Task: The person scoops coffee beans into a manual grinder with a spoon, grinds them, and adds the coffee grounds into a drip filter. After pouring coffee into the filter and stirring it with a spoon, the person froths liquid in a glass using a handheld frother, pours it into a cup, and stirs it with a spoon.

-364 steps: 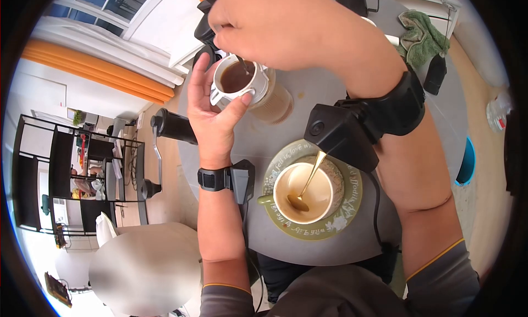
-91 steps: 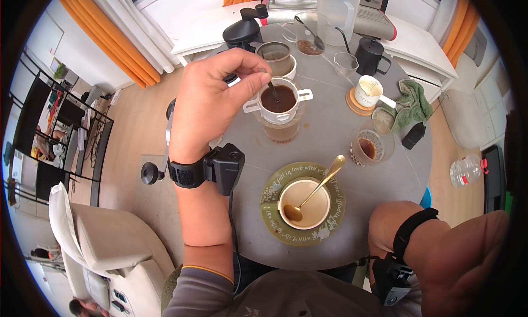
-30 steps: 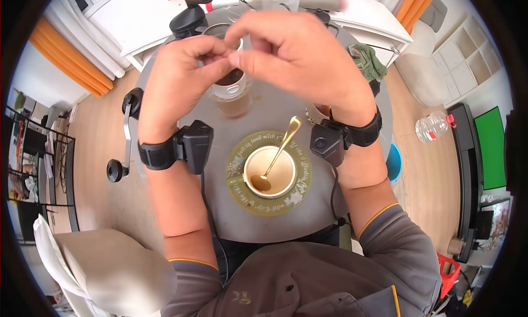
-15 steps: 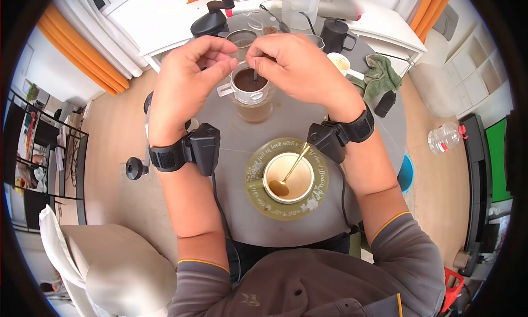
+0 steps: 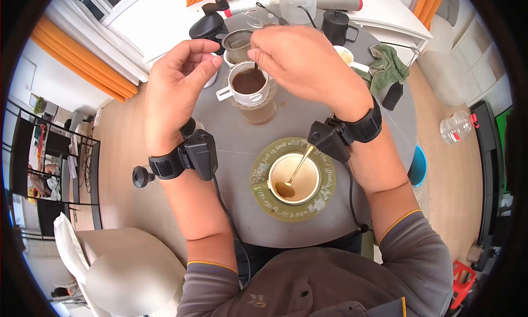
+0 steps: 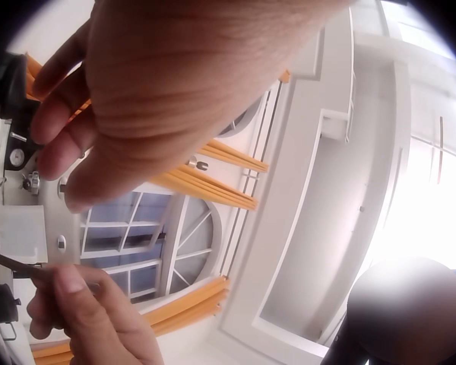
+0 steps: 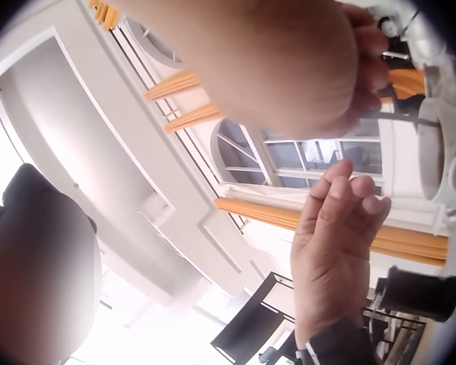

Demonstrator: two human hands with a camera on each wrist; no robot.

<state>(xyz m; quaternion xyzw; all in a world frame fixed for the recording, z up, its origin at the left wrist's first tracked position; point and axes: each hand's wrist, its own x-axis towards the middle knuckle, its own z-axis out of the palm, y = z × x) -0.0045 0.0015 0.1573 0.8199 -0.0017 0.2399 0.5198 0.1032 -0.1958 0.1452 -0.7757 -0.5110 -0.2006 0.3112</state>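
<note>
Indoors, orange curtains (image 5: 82, 59) hang beyond a gray table (image 5: 225, 131) and white vessel (image 5: 248, 98).

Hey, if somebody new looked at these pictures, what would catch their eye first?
Probably the cream cup with a gold spoon leaning in it, standing on a lettered green saucer near the person's side of the table. Farther out, dark liquid fills a white holder, where the right hand pinches a thin utensil dipping in, while the left hand hovers beside it, holding nothing.
</note>
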